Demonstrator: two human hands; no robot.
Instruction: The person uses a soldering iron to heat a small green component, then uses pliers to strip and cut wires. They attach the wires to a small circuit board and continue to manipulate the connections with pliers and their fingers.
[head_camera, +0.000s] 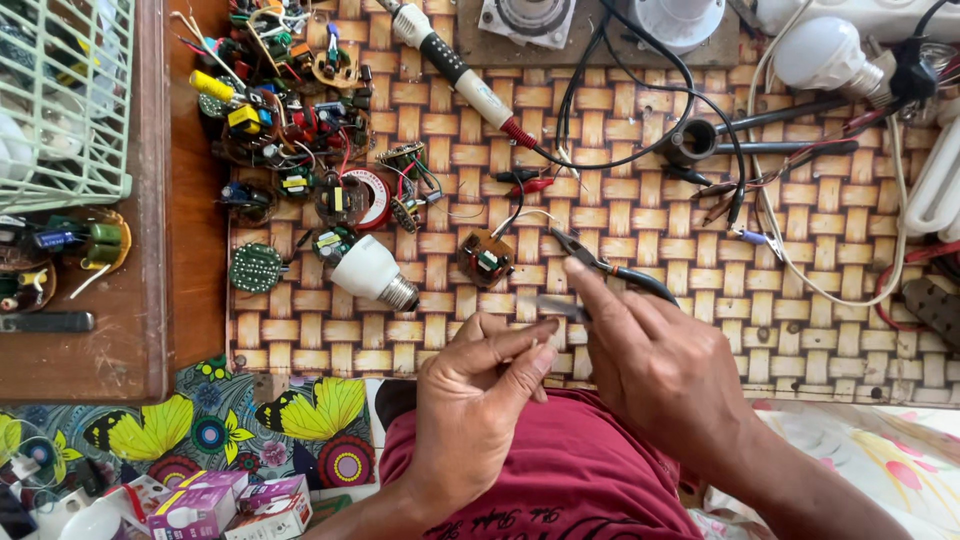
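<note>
head view, looking down at a woven mat (800, 300) used as a work surface. the left hand (475, 395) rises from the lower centre with the wrist bent and the palm turned inward; its thumb and forefinger are pinched shut on a small pale part (551, 341), too small to identify, held just above the mat's near edge. the right hand (655, 365) comes in from the lower right, knuckles up, forefinger stretched forward along a pair of black-handled pliers (610, 270), around which the remaining fingers are closed. the plier tips point up and to the left, toward a small brown circuit board (486, 258) lying on the mat just beyond the hands. whether the plier jaws are open or closed cannot be told. the two hands sit close together, fingertips nearly meeting. near the board lies a white bulb (372, 273), on its side. farther back are a soldering iron (462, 75) and a heap of loose electronic parts (290, 120); a pale green wire basket (65, 100) stands at upper left.
</note>
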